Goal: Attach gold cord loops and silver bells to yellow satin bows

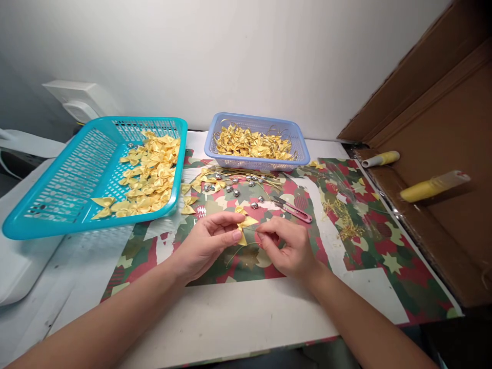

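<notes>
My left hand [209, 241] pinches a small yellow satin bow [246, 224] between thumb and fingers, just above the patterned mat [361, 241]. My right hand [286, 246] is closed beside it, its fingertips pinching a thin gold thread [251, 240] that runs to the bow. Both hands hover at the middle of the mat. Several small silver bells [234, 190] and loose bows [188, 205] lie just beyond them.
A tilted teal basket [69, 174] at the left holds many yellow bows. At the back, a lilac basket [303, 148] is filled with gold-threaded bows. Pink thread snips [294, 210] lie right of the bells. Two yellow-wrapped rolls [432, 187] rest on a cardboard panel at the right.
</notes>
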Demonstrator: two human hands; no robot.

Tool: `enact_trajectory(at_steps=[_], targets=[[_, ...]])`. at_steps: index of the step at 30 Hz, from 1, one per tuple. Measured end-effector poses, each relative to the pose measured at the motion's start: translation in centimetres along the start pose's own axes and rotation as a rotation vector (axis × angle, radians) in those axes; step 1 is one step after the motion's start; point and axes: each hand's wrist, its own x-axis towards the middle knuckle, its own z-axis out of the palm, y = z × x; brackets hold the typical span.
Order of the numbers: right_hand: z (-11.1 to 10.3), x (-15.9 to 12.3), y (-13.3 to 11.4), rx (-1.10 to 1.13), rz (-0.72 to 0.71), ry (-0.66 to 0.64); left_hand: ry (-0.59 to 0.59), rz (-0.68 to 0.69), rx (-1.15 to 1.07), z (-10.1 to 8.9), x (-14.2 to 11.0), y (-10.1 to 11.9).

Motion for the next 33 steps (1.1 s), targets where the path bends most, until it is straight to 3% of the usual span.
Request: enact_trajectory(at_steps=[25, 33], targets=[[-0.12, -0.11, 0.05, 0.022, -0.005, -0.013, -0.014, -0.053, -0.024, -0.21, -0.12, -0.09], [0.09, -0.44, 0.09, 0.097, 0.104, -0.027, -0.014, -0.094, -0.056, -0.01, -0.21, -0.04]])
